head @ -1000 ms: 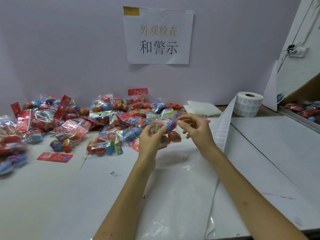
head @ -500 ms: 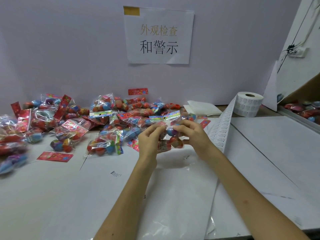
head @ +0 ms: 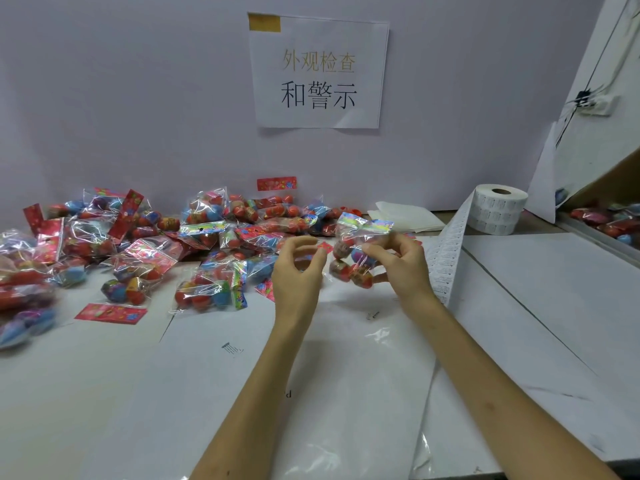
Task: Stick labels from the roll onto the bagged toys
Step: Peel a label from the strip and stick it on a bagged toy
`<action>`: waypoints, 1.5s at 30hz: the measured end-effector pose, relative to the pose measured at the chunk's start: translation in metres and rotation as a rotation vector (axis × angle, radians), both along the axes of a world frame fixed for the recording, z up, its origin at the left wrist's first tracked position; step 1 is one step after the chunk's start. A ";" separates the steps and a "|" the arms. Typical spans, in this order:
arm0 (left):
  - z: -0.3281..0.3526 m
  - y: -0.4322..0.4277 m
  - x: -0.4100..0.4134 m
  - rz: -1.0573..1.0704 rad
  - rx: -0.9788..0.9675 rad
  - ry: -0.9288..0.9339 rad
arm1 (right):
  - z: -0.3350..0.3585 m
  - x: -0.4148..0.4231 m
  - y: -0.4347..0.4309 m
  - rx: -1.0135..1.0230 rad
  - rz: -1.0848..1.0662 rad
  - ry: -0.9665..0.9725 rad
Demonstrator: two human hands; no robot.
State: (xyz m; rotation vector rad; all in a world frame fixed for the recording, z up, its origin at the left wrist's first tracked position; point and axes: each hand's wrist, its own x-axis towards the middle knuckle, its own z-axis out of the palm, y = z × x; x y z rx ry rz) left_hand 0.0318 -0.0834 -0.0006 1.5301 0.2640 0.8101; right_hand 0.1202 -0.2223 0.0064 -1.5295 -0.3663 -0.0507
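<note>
Two hands at a clear bagged toy [head: 351, 252], raised between them.
The right hand [head: 401, 268] grips the bag with curled fingers. The left hand [head: 298, 271] curls just beside it; whether it holds anything is unclear. The label roll [head: 498, 211] stands beyond the right hand.

just one head cam, looking forward and down at the tabletop [head: 104, 393], close in, wall behind it.
</note>
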 end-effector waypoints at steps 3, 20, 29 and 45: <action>0.000 -0.006 0.000 -0.179 0.080 0.052 | -0.001 0.001 0.000 0.003 -0.100 -0.075; 0.003 -0.002 -0.001 -0.291 -0.420 0.122 | 0.004 -0.002 -0.001 -0.153 0.157 -0.009; -0.007 0.002 0.002 -0.006 -0.278 0.105 | 0.004 0.004 -0.007 -0.418 -0.002 -0.215; -0.013 -0.003 0.002 0.294 0.420 0.304 | 0.012 0.026 -0.048 0.077 -0.248 0.470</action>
